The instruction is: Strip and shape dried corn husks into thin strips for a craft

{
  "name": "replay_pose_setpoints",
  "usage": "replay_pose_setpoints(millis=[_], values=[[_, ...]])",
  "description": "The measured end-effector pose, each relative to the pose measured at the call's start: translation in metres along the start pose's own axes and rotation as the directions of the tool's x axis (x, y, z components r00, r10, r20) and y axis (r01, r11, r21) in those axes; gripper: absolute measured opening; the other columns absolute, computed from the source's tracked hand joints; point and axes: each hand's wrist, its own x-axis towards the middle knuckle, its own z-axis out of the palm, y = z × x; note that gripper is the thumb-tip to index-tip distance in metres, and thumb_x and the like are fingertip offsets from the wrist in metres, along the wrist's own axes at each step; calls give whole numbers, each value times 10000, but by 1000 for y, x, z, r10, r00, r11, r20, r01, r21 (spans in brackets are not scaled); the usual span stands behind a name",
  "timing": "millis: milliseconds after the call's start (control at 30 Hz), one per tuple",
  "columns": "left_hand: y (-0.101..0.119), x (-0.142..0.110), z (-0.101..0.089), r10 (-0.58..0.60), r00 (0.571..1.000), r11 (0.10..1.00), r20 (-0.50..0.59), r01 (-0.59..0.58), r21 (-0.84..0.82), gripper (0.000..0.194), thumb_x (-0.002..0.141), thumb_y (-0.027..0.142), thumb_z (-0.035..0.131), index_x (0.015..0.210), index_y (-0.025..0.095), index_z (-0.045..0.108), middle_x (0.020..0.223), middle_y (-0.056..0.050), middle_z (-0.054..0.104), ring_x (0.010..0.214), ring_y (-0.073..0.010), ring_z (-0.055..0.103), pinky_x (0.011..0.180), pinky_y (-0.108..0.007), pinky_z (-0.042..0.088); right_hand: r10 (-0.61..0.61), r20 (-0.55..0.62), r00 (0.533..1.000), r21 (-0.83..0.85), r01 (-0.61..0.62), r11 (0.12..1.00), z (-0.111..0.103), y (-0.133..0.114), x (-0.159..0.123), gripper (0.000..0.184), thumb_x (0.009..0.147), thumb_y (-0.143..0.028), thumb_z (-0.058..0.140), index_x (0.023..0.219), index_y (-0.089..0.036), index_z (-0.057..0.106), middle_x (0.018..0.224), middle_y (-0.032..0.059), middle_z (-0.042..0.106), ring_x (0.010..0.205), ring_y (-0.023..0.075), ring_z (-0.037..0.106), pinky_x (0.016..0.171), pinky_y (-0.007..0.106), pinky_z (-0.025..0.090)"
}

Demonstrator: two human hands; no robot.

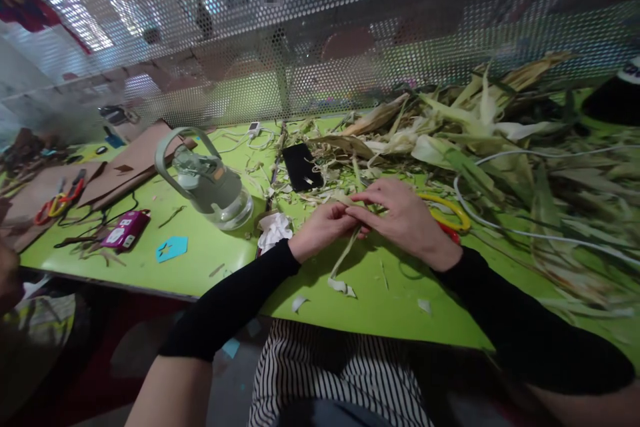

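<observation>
A pale green strip of corn husk (344, 255) runs between my two hands, one end rising past the fingers and the other trailing down to the green table (310, 307). My left hand (324, 229) pinches it between thumb and fingertips. Close against it, my right hand (400, 219) is closed on the same strip, its thumb and index finger meeting the left fingertips. The exact grip is partly hidden by the fingers. Scissors with yellow and red handles (456, 212) lie just behind my right wrist. A black phone (302, 168) rests beyond the hands among husk shreds.
A large heap of corn husks (475, 130) spreads over the right side, crossed by a white cable (505, 223). To the left stand a bottle (215, 190), crumpled tissue (275, 230), a purple pack (126, 230) and more scissors (59, 204). A perforated panel (240, 67) rises behind.
</observation>
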Motion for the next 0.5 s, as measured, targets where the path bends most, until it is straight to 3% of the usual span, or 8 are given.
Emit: replay_pose_setpoints(millis=[100, 233, 367, 500], values=[[0, -3, 2, -2, 1000, 1000, 29, 2, 22, 98, 821, 197, 710, 791, 107, 684, 744, -49, 712, 679, -115, 653, 809, -307, 526, 66, 25, 998, 58, -67, 996, 0, 4, 0, 284, 923, -437, 607, 737, -243, 700, 756, 61, 695, 750, 247, 617, 697, 408, 470], [3, -6, 4, 0, 1000, 1000, -14, 0, 21, 130, 795, 233, 724, 770, 119, 666, 764, -44, 718, 699, -119, 662, 851, -329, 533, 136, 6, 991, 135, -136, 981, -1, 6, 2, 255, 902, -392, 626, 690, -250, 635, 711, 37, 690, 736, 242, 622, 694, 399, 456], [2, -6, 4, 15, 999, 998, -44, -12, 67, 244, 781, 340, 771, 766, 119, 668, 711, -28, 693, 651, -104, 645, 774, -294, 534, 159, 11, 987, 162, -159, 974, -1, 2, 1, 237, 889, -359, 631, 678, -253, 616, 693, 28, 678, 762, 246, 611, 696, 388, 436], [-4, -4, 3, 16, 999, 998, -41, -13, 66, 272, 756, 335, 808, 746, 111, 654, 716, -29, 685, 647, -94, 640, 742, -273, 530, 172, 19, 985, 173, -172, 970, 0, -4, 1, 293, 888, -338, 618, 616, -248, 557, 646, 24, 641, 745, 237, 576, 689, 379, 407]])
